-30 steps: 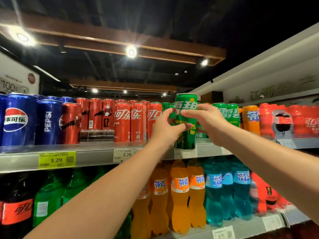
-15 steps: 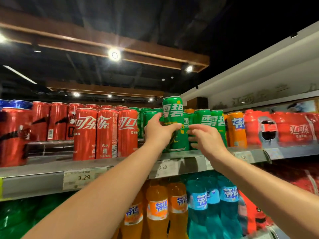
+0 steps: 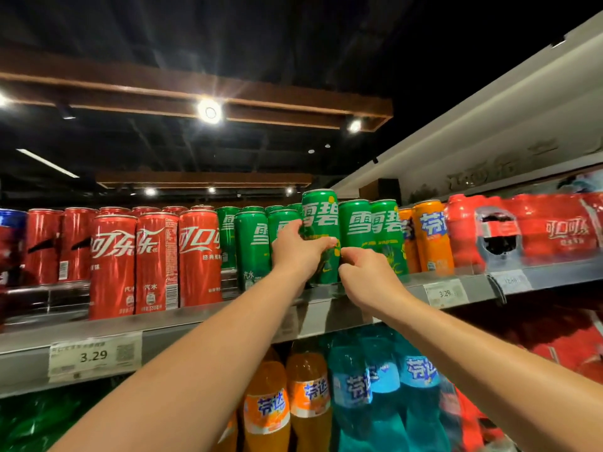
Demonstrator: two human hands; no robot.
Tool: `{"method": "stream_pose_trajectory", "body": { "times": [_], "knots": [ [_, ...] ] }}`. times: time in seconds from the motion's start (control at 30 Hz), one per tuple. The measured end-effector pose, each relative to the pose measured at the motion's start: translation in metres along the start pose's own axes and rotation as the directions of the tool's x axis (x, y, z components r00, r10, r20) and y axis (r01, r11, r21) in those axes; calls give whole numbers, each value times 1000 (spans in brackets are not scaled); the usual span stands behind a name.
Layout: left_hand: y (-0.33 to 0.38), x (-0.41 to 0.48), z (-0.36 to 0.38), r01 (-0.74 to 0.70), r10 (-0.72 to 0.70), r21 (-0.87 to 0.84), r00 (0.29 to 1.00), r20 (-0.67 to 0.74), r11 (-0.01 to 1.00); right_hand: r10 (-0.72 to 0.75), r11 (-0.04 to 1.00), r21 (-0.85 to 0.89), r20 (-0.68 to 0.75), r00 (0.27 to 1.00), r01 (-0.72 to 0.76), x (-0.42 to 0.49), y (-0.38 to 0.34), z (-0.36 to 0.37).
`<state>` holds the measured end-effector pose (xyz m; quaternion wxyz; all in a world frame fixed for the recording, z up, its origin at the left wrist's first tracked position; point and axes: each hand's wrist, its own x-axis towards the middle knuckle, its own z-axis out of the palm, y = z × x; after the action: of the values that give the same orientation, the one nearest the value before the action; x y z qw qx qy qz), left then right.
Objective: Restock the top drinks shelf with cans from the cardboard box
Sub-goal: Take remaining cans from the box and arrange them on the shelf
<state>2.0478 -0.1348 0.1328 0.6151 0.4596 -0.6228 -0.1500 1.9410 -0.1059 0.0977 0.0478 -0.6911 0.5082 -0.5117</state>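
At centre frame, upright at the top shelf's [image 3: 156, 337] front edge, the green Sprite can [image 3: 321, 223] sits wrapped in the left hand [image 3: 298, 252] — the right hand [image 3: 363, 272] curls just beside it, hold unclear.

The green can [image 3: 321, 223] — tall, slim, with white characters on its side — stands upright at the front edge of the top shelf [image 3: 202, 324], between the shelved green cans [image 3: 355, 223], its rim higher than theirs. The left hand [image 3: 298, 252] grips its lower half; the right hand [image 3: 365, 272] curls against its right side.
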Motion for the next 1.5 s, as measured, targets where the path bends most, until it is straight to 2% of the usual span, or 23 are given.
{"method": "stream_pose_trajectory", "body": {
  "times": [0.2, 0.33, 0.53, 0.63, 0.8, 0.97, 1.1, 1.17, 1.3, 1.5],
  "knots": [
    [-8, 0, 1, 44, -44, -14, 999, 31, 999, -21, 998, -52, 25, 999, 22, 3, 8, 4],
    [-8, -2, 0, 61, -64, 30, 992, 104, 998, -9, 998, -54, 22, 1000, 11, 0, 10, 2],
    [-6, -3, -2, 61, -77, 124, 989, 125, 990, -1, 999, -48, 20, 1000, 2, 4, 8, -9],
    [-6, -3, -5, 92, -108, 103, 982, 158, 990, -15, 998, -64, 38, 999, 18, 3, 8, -13],
    [-8, -4, -4, 71, -90, 122, 984, 152, 990, -18, 998, -54, 53, 998, 21, 2, 12, -14],
    [-4, -13, -8, 44, -69, 219, 992, 107, 975, -61, 985, -155, 76, 995, 72, -3, 11, -16],
    [-1, -33, -23, -49, -4, 524, 995, 99, 850, -103, 950, -287, 95, 990, 127, -9, 10, -17],
    [-3, -46, -32, -93, 30, 610, 993, 113, 787, -130, 903, -394, 127, 983, 170, -13, 8, -17],
    [-6, -66, -47, -131, 56, 729, 990, 126, 672, -162, 814, -530, 189, 969, 239, -23, 0, -15],
    [-7, -95, -72, -205, 100, 796, 979, 181, 569, -226, 741, -594, 218, 950, 312, -41, -11, -7]
  ]
}}
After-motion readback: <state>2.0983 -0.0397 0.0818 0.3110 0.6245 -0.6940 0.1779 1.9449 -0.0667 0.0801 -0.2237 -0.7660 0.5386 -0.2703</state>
